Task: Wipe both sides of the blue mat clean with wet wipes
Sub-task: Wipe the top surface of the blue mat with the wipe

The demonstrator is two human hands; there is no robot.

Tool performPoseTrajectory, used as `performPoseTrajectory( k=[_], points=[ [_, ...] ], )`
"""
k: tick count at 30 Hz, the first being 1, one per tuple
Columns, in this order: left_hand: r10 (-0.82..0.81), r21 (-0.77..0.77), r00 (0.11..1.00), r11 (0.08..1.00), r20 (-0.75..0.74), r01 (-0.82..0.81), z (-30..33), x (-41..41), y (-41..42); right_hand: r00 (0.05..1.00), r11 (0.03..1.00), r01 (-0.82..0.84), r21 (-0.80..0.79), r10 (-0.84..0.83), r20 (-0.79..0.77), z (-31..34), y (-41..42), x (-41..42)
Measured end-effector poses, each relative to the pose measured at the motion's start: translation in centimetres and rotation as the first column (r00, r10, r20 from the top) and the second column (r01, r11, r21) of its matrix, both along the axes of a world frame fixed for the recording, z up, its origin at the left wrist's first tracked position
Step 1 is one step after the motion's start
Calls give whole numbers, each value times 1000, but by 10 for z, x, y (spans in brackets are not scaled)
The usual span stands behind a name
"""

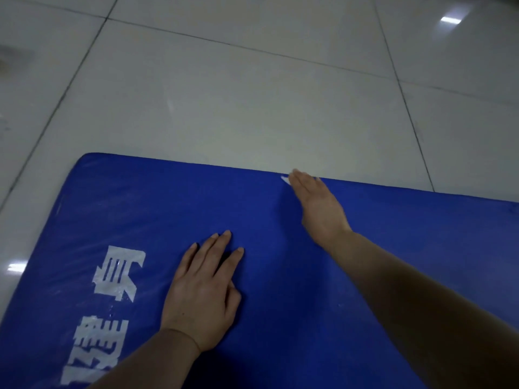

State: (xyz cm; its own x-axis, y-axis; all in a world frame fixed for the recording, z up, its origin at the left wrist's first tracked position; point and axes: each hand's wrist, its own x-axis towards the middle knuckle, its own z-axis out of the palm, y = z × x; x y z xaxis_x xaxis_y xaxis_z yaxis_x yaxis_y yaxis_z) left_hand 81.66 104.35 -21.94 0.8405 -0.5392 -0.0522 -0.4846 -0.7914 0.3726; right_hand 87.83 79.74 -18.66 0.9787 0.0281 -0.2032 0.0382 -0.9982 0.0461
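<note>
The blue mat (146,209) lies flat on the floor, with white printed characters along its left part. My left hand (203,290) rests flat on the mat's middle, fingers straight and spread. My right hand (317,204) reaches to the mat's far edge, fingers straight, pressing down on a white wet wipe (285,179). Only a small corner of the wipe shows beside the fingertips; the remainder is hidden under the hand.
Pale glossy floor tiles (224,102) with dark grout lines surround the mat on the far side and the left. Ceiling lights reflect at the top right and the lower left of the floor.
</note>
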Motion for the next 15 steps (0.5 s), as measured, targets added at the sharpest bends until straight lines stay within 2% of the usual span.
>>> performPoseTrajectory(
  k=[3, 7, 11, 15],
  points=[
    [1, -7, 1000, 1000, -2, -1, -1, 0, 1, 993, 988, 101, 116, -107, 51, -6, -1, -7],
    [-2, -7, 1000, 1000, 6, 2, -2, 3, 0, 924, 899, 294, 325, -354, 144, -28, 24, -5],
    [0, -46, 999, 999, 37, 2, -4, 5, 0, 912, 883, 289, 370, -371, 176, -33, 22, -6],
    [69, -140, 995, 988, 75, -58, 0, 17, -9, 906, 879, 276, 389, -373, 200, -34, 21, -5]
  ],
)
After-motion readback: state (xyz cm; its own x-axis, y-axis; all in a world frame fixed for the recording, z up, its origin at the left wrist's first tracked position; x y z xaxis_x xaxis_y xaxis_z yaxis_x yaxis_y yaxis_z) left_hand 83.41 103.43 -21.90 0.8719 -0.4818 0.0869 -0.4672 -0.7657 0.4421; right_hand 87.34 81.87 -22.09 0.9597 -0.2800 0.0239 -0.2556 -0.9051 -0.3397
